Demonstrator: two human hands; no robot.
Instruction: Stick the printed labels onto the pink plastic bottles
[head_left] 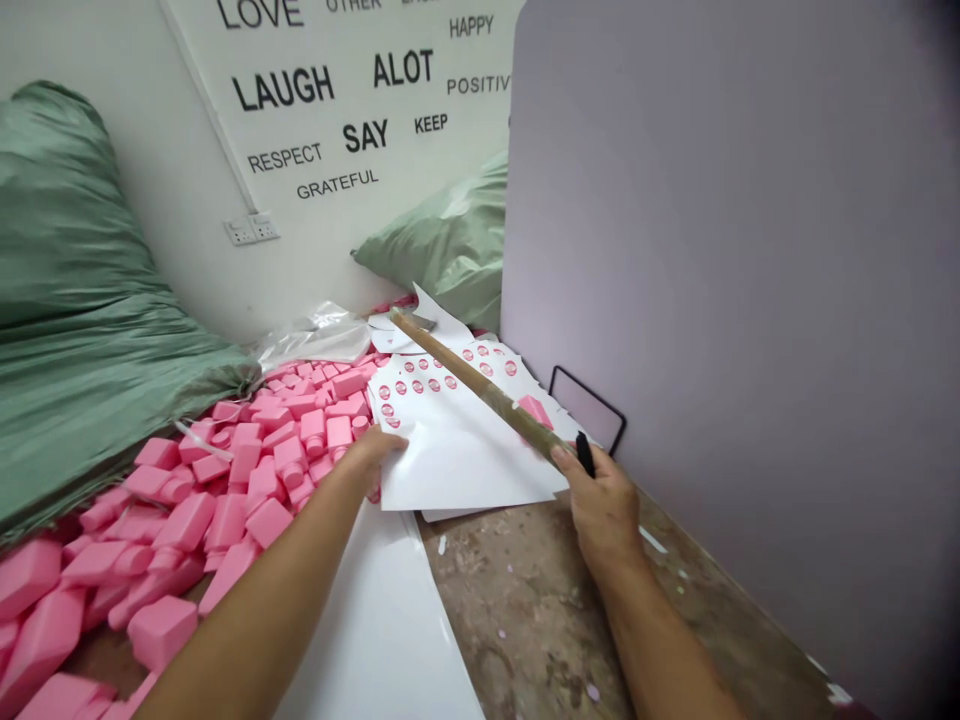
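While your left hand [375,452] pinches the left edge of the label sheet [457,455], thumb on top and the other fingers mostly hidden, your right hand [604,500] is wrapped round the near end of the wooden stick [480,382]. A slim black object [584,456] stands beside your right thumb; I cannot tell whether you grip that too. The sheet, with round red labels towards its far side, lies between your two hands, and the stick slants across above it, away from your right fingers. Pink plastic bottles [244,455] are heaped just left of your left fingers. You seem to be at the step of managing sheet and stick together; your next move probably calls for a steady left pinch and the stick kept off the paper, lest it crease.
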